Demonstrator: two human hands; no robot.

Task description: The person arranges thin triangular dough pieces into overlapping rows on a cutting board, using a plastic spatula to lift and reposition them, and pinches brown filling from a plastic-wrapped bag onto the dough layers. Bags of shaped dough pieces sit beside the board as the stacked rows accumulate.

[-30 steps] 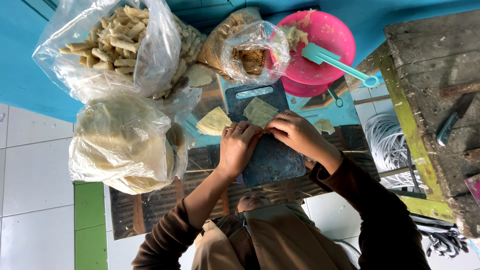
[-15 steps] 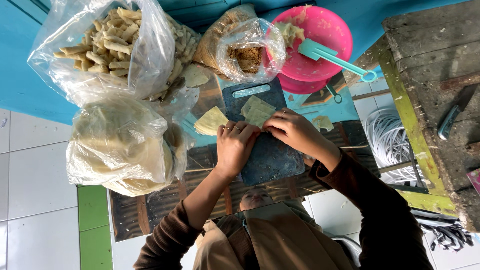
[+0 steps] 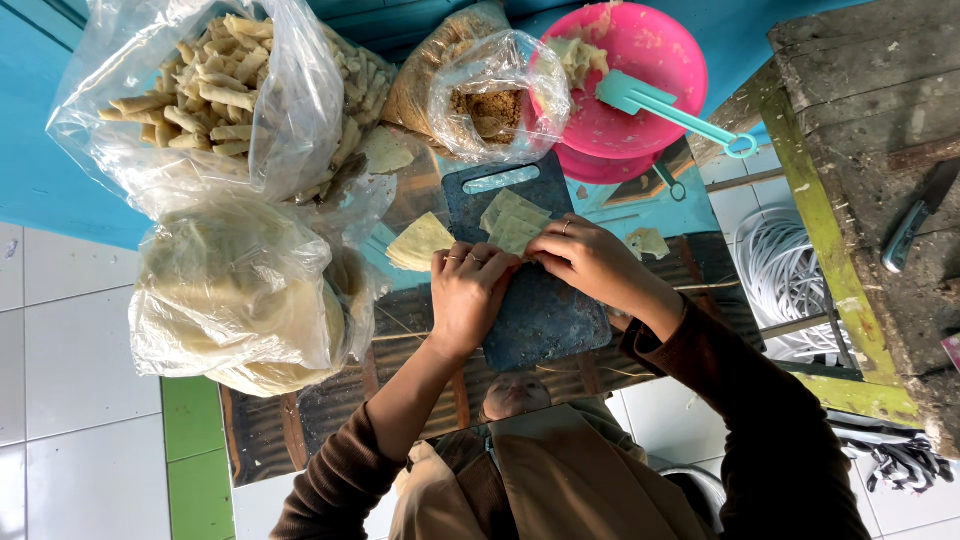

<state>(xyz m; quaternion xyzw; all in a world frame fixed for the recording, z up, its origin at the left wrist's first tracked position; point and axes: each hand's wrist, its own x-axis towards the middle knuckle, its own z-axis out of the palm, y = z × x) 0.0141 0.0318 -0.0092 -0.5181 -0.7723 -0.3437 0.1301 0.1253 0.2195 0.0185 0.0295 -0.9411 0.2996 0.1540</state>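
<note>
Hands (image 3: 530, 275) — pale, thin wrapper (image 3: 512, 225)

3 clear plastic bags (image 3: 240, 290), 1 pink bowl (image 3: 650, 60), 1 cutting board (image 3: 540, 310), perhaps 2 spatulas (image 3: 660, 105).

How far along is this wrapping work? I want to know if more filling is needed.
Done: a clear bag holds many rolled sticks. In hand: the left hand and right hand pinch a wrapper on the dark cutting board. Left: a small wrapper stack beside the board, a bulging bag of sheets, and some filling in the pink bowl.
</note>
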